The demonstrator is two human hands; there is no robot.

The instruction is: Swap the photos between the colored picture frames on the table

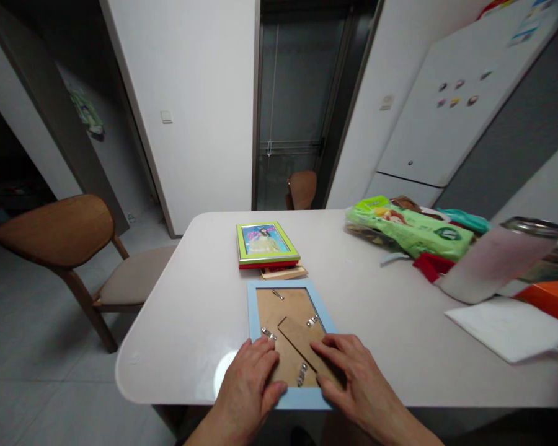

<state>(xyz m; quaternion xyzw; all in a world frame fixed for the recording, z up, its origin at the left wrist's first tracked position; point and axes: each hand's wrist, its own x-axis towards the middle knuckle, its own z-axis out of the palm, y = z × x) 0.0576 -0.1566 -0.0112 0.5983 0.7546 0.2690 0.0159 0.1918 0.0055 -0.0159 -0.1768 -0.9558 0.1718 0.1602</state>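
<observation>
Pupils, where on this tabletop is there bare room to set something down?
Bare: tabletop left of the blue frame and green frame, towards the near chair; also between the right hand and white sheet. Crowded: the right side, with green packet, bottle and orange item.

The backing point(283, 347) looks matt fibreboard, its clips point(302, 375) shiny metal, the tabletop point(190, 334) glossy.

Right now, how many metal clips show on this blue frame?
4, one per edge: top clip, left clip, right clip, bottom clip. Your left hand or right hand may hide more.
</observation>
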